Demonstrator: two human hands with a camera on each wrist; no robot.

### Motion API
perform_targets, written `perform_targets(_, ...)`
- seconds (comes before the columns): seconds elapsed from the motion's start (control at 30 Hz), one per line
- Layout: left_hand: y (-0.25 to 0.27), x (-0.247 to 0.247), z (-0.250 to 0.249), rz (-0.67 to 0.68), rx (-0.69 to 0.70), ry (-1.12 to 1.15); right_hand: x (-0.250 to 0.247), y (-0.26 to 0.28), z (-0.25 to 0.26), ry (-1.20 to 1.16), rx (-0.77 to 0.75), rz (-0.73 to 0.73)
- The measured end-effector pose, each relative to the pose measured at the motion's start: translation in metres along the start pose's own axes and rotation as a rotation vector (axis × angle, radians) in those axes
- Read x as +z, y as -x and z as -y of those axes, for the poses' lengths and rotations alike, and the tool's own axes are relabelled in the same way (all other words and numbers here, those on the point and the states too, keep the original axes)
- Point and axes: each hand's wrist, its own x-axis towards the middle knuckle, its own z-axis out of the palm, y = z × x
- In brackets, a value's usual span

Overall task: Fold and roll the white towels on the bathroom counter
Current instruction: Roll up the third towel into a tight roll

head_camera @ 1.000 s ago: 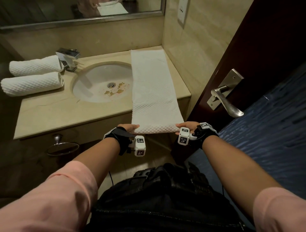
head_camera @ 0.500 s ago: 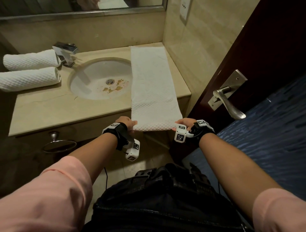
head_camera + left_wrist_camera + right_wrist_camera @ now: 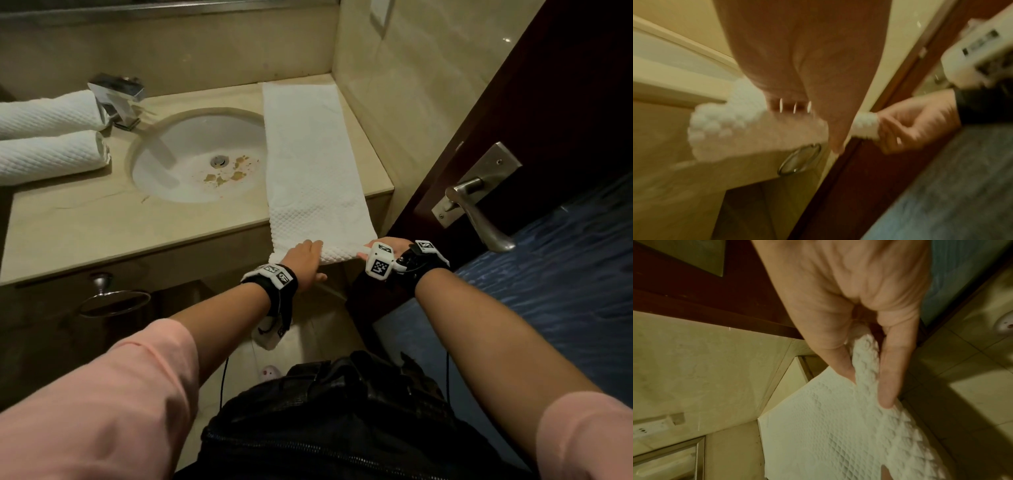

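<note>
Both hands — left (image 3: 303, 255), right (image 3: 388, 247) — grip the towel's (image 3: 308, 164) rolled near end.

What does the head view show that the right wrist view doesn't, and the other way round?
Head only: two rolled towels left of the sink, the faucet, the door handle, the left hand.
Right wrist only: fingers pinching the towel's rolled edge up close.
Both: the folded towel on the counter, the right hand.
</note>
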Motion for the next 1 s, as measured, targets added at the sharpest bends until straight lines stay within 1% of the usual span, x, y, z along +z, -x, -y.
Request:
perform_targets(0.03, 0.000, 0.006, -0.003, -0.046, 0.007, -0.027, -0.002, 0.002, 0.000, 0.075, -0.007, 0.023)
perform_targets(0.07, -0.001, 0.011, -0.007, -0.078, 0.007, -0.052, -0.005, 0.001, 0.004, 0.206, -0.024, 0.008)
perform_targets(0.1, -0.001, 0.014, -0.009, -0.099, -0.002, -0.076, -0.007, 0.000, 0.004, 0.315, -0.036, 0.023)
perform_targets(0.13, -0.001, 0.015, -0.011, -0.108, -0.015, -0.094, -0.006, 0.003, 0.006, 0.425, -0.029, 0.008)
perform_targets(0.23, -0.005, 0.011, -0.015, -0.122, -0.031, -0.138, -0.018, -0.011, -0.003, 0.578, -0.009, -0.031)
perform_targets(0.27, -0.006, 0.008, -0.016, -0.129, -0.027, -0.162, -0.018, -0.010, -0.003, 0.566, -0.033, -0.036)
perform_targets(0.3, -0.008, 0.004, -0.017, -0.135, -0.020, -0.189, -0.017, -0.011, -0.002, 0.455, -0.049, -0.028)
perform_targets(0.37, -0.011, -0.002, -0.018, -0.127, -0.019, -0.236, -0.014, -0.008, -0.001, 0.224, 0.005, -0.024)
perform_targets(0.4, -0.012, -0.005, -0.018, -0.117, -0.022, -0.250, -0.012, -0.005, 0.001, 0.169, 0.044, -0.030)
perform_targets(0.5, -0.016, -0.006, -0.020, -0.088, -0.041, -0.255, -0.011, -0.011, -0.002, 0.137, 0.062, -0.053)
perform_targets(0.6, -0.019, 0.000, -0.024, -0.121, -0.060, -0.276, -0.017, -0.024, -0.009, 0.118, 0.063, -0.091)
perform_targets(0.73, -0.018, 0.003, -0.028, -0.147, -0.081, -0.319, -0.017, -0.032, -0.008, 0.183, 0.105, -0.123)
perform_targets(0.8, -0.019, 0.005, -0.027, -0.148, -0.068, -0.328, -0.018, -0.036, -0.010, 0.142, 0.123, -0.147)
perform_targets(0.9, -0.020, 0.004, -0.025, -0.150, -0.019, -0.339, -0.025, -0.052, -0.017, 0.106, 0.105, -0.161)
perform_targets(0.93, -0.020, 0.002, -0.024, -0.154, 0.003, -0.346, -0.031, -0.062, -0.020, 0.102, 0.121, -0.177)
perform_targets(1.0, -0.019, -0.001, -0.021, -0.161, 0.046, -0.343, -0.032, -0.062, -0.023, 0.072, 0.161, -0.194)
